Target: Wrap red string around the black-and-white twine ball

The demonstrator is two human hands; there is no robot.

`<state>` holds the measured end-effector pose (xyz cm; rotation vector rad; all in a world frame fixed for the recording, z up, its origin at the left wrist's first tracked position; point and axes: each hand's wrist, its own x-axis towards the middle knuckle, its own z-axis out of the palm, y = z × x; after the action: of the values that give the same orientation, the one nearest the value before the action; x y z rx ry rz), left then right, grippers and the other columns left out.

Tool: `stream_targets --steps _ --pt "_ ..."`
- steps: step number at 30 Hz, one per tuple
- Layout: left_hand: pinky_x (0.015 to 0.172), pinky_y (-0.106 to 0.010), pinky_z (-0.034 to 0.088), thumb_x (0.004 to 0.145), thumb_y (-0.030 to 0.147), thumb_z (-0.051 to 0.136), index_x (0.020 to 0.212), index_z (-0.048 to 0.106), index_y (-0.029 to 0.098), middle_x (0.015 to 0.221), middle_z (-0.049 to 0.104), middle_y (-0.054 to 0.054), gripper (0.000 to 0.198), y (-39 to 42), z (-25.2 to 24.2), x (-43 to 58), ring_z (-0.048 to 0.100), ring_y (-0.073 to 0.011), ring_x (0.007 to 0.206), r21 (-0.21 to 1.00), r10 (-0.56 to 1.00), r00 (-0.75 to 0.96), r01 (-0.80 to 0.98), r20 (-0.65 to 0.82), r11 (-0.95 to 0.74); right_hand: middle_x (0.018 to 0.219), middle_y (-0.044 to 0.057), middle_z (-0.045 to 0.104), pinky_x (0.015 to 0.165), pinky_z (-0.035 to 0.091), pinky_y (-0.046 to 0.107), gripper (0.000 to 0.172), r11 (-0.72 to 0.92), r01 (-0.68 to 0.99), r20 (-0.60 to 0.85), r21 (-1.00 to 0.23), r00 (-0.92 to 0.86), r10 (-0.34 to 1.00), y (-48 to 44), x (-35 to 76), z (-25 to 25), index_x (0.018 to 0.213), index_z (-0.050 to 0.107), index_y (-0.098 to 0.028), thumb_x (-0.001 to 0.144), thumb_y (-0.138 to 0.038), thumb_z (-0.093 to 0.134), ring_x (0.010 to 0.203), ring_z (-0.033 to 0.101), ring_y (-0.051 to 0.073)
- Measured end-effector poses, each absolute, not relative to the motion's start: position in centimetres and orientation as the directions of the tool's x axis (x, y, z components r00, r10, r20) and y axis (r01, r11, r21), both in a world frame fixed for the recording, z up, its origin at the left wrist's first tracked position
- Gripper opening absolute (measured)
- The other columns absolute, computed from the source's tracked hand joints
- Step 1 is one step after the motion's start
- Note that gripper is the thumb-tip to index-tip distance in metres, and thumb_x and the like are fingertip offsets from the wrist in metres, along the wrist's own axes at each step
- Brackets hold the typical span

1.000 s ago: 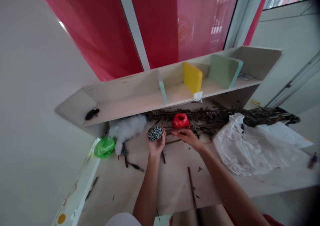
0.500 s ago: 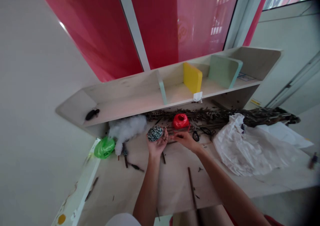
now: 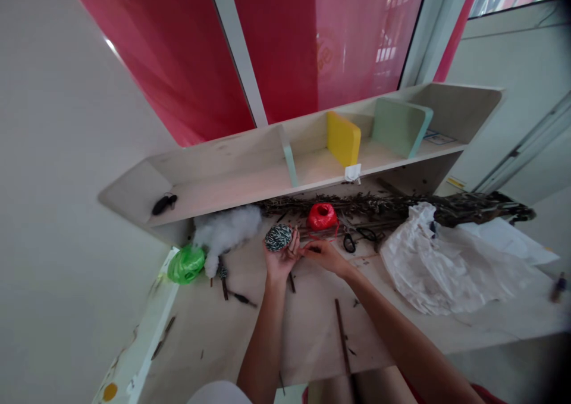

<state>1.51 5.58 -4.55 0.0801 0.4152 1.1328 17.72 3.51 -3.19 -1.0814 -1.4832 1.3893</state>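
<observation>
My left hand (image 3: 280, 257) is raised over the wooden desk (image 3: 307, 320) with its fingers curled around a ball of black-and-white twine (image 3: 278, 237). My right hand (image 3: 325, 254) is just to its right, fingertips pinched near the left hand's fingers; what they hold is too small to make out. A red ball of string (image 3: 322, 216) sits right behind the hands. Black-handled scissors (image 3: 357, 237) lie on the desk just right of my right hand.
Dry twigs (image 3: 401, 207) stretch along the back under a shelf (image 3: 285, 178) with yellow and green dividers. White fluff (image 3: 227, 228) and a green ball (image 3: 185, 263) lie at left, a crumpled white plastic bag (image 3: 446, 261) at right. Loose sticks (image 3: 342, 332) scatter the desk.
My right hand has drawn left and closer to the left hand, uncovering the scissors. The twine ball has stayed in my left hand, shifting slightly.
</observation>
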Motion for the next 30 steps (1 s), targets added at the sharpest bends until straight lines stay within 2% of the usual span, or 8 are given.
stream_targets --steps 3,7,12,16,18,21,25,30 --pt "0.085 -0.027 0.049 0.080 0.045 0.048 0.136 0.042 0.014 0.121 0.062 -0.015 0.064 5.8 -4.3 1.6 0.059 -0.0197 0.111 0.286 0.889 0.353 -0.855 -0.290 0.433 0.057 -0.001 0.052 0.052 0.031 0.023 0.042 0.029 0.059 0.010 -0.998 -0.304 0.953 3.5 17.7 -3.3 0.065 0.066 -0.015 0.070 -0.057 0.063 0.055 0.041 0.010" --pt "0.075 -0.025 0.053 0.084 0.049 0.045 0.130 0.049 0.016 0.113 0.065 -0.014 0.056 6.0 -3.5 2.2 0.063 -0.0195 0.101 0.319 0.873 0.322 -0.838 -0.367 0.443 0.060 0.000 0.054 0.053 0.032 0.024 0.043 0.050 0.066 0.026 -0.997 -0.323 0.946 3.5 17.7 -3.7 0.068 0.067 -0.014 0.072 -0.056 0.060 0.056 0.043 0.010" --pt "0.069 -0.025 0.053 0.084 0.050 0.050 0.112 0.059 0.018 0.101 0.067 -0.009 0.043 5.8 -2.7 3.7 0.065 -0.0179 0.089 0.552 0.913 0.113 -0.765 -0.391 0.331 0.058 0.000 0.053 0.052 0.031 0.024 0.041 0.099 0.097 0.063 -0.990 -0.319 0.946 3.4 17.7 -3.3 0.068 0.065 -0.015 0.075 -0.054 0.058 0.054 0.041 0.010" --pt "0.077 -0.025 0.050 0.071 0.038 0.072 0.098 0.062 0.022 0.098 0.065 -0.002 0.033 5.2 -2.7 5.0 0.062 -0.0149 0.090 0.844 0.958 -0.231 -0.535 -0.169 0.020 0.060 0.000 0.052 0.053 0.031 0.023 0.040 0.150 0.077 0.118 -0.986 -0.325 0.938 2.8 17.6 -2.0 0.067 0.064 -0.015 0.076 -0.053 0.058 0.056 0.041 0.010" --pt "0.084 -0.025 0.047 0.064 0.029 0.078 0.097 0.062 0.023 0.098 0.064 0.001 0.037 4.8 -2.7 5.4 0.061 -0.0137 0.093 0.919 0.947 -0.318 -0.383 -0.039 -0.091 0.060 -0.001 0.051 0.052 0.030 0.023 0.040 0.132 0.056 0.109 -0.990 -0.296 0.949 2.5 17.6 -1.3 0.067 0.063 -0.015 0.075 -0.053 0.058 0.055 0.039 0.009" --pt "0.087 -0.026 0.045 0.061 0.027 0.079 0.098 0.063 0.022 0.097 0.065 0.000 0.041 4.6 -2.8 5.7 0.061 -0.0134 0.091 0.946 0.954 -0.300 -0.311 -0.005 -0.093 0.053 -0.004 0.045 0.045 0.024 0.022 0.039 0.027 -0.012 0.029 -1.000 -0.234 0.972 2.3 18.1 -0.6 0.069 0.063 -0.015 0.072 -0.054 0.061 0.049 0.032 0.007" --pt "0.089 -0.027 0.044 0.059 0.028 0.080 0.099 0.064 0.021 0.096 0.066 -0.002 0.044 4.7 -3.0 5.7 0.062 -0.0147 0.091 0.952 0.963 -0.268 -0.300 -0.022 -0.061 0.044 -0.008 0.031 0.040 0.014 0.022 0.037 -0.131 -0.232 -0.090 -0.964 -0.178 0.980 2.4 19.1 0.4 0.069 0.062 -0.016 0.068 -0.053 0.066 0.041 0.022 0.005" --pt "0.094 -0.028 0.041 0.059 0.027 0.080 0.102 0.066 0.021 0.104 0.067 -0.004 0.046 4.4 -3.0 5.9 0.060 -0.0168 0.098 0.968 0.987 -0.158 -0.244 0.014 -0.052 0.045 -0.010 0.026 0.038 0.009 0.020 0.031 -0.186 -0.455 -0.144 -0.871 -0.126 0.982 3.1 20.3 0.7 0.069 0.060 -0.017 0.064 -0.045 0.072 0.040 0.015 0.003"
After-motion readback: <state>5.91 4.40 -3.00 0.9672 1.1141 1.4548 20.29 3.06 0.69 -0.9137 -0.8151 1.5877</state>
